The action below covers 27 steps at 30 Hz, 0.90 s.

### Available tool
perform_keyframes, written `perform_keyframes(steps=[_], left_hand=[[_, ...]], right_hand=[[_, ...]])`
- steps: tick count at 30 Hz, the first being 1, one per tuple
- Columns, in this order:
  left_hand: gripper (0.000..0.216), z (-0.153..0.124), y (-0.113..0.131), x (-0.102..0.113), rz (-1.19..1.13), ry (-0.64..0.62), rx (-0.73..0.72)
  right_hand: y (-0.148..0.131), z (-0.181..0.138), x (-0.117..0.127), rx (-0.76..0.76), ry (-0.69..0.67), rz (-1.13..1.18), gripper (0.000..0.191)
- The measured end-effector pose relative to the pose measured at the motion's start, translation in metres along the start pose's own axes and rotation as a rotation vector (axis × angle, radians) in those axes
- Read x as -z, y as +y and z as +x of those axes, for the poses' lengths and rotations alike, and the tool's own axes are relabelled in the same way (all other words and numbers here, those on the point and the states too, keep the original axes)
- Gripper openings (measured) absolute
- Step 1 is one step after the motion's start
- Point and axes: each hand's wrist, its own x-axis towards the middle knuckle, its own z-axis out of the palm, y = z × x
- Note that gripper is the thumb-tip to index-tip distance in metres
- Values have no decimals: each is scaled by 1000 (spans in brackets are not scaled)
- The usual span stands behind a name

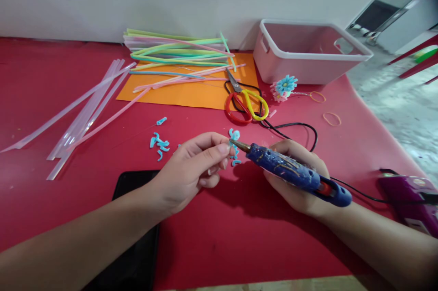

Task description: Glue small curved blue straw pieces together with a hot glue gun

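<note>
The left hand (191, 163) has its thumb and index finger pressed together, clamped on a small blue piece (232, 142) at their very tips, mostly hidden by the fingers and the nozzle; its other fingers curl loosely beneath. The right hand (290, 193) is wrapped around a blue glue gun (284, 165), whose metal nozzle (240, 145) points toward the left hand and ends right at its fingertips; whether nozzle and piece touch, I cannot tell.

Just past the left fingertips lie more blue bits (236, 162); a cluster of blue scraps (159, 142) sits to the left of that hand, with a short blue coil (161, 121) just beyond them; scissors (248, 105) with red and yellow handles lie beyond the gap between the hands; a small flower bunch (286, 85) lies beyond the right hand, the pink basket (301, 67) behind it; a black flat device (140, 236) lies partly under the left forearm.
</note>
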Motion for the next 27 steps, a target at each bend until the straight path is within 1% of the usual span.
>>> perform_keyframes(steps=[5, 14, 23, 27], left_hand=[[16, 0, 0, 0, 26, -1, -7], [18, -1, -2, 2, 66, -17, -24], [18, 1, -3, 2, 23, -48, -35], [14, 1, -4, 4, 23, -56, -39]], right_hand=[[-1, 1, 1, 3, 9, -41, 21], [-1, 0, 1, -1, 13, -22, 24], [-1, 2, 0, 19, 56, -66, 23], [0, 1, 0, 19, 69, -65, 23]])
